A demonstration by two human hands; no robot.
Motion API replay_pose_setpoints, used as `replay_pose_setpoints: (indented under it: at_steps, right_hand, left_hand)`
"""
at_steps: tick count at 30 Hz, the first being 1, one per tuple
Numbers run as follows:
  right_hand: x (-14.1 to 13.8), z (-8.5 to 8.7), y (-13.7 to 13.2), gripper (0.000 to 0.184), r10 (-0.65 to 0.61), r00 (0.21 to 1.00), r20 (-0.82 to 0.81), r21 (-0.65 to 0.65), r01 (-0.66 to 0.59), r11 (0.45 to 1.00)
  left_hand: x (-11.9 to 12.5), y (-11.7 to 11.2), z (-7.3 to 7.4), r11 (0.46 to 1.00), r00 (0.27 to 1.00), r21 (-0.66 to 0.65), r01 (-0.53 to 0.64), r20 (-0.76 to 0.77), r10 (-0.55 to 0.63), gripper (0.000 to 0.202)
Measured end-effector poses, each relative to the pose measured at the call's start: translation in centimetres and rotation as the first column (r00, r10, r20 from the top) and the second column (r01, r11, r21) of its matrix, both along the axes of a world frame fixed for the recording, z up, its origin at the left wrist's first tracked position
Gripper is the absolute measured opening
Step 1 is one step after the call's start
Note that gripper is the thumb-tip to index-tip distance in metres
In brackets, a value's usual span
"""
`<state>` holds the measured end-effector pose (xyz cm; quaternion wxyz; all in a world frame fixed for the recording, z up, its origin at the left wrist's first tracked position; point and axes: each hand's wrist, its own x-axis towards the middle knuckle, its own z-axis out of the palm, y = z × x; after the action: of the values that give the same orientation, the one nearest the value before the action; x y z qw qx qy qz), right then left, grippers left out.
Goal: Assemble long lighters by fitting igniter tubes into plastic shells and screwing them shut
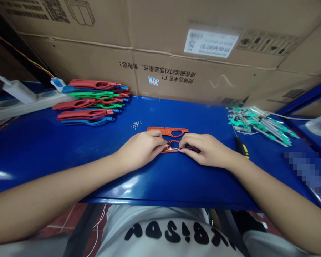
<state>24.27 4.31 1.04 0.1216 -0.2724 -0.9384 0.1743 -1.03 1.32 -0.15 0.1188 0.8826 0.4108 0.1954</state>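
Note:
My left hand (141,148) and my right hand (207,150) meet at the middle of the blue table (69,150), both pinched on a small orange plastic handle part (172,146) lying flat there. A thin metal piece shows between my fingertips. A second orange handle half (168,131) lies just behind my fingers, flat on the table.
A pile of red, green and blue plastic handles (92,101) sits at the back left. A heap of metal blades with teal parts (259,123) lies at the back right. A screwdriver (241,147) rests by my right wrist. Small screws (136,124) lie behind my left hand. Cardboard boxes (176,46) wall the back.

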Motion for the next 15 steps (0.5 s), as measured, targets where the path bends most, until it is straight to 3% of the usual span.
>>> replay_pose_setpoints:
  at_steps: [8, 15]
  right_hand:
    - [0.0, 0.3, 0.1, 0.008, -0.021, 1.0, -0.016, -0.063, 0.02, 0.998]
    - [0.2, 0.5, 0.0, 0.008, 0.065, 0.997, -0.045, -0.082, -0.069, 0.994]
  left_hand:
    - [0.0, -1.0, 1.0, 1.0, 0.99, -0.017, -0.006, -0.142, 0.003, 0.026]
    - [0.0, -1.5, 1.3, 1.0, 0.983, -0.012, -0.005, -0.181, 0.003, 0.028]
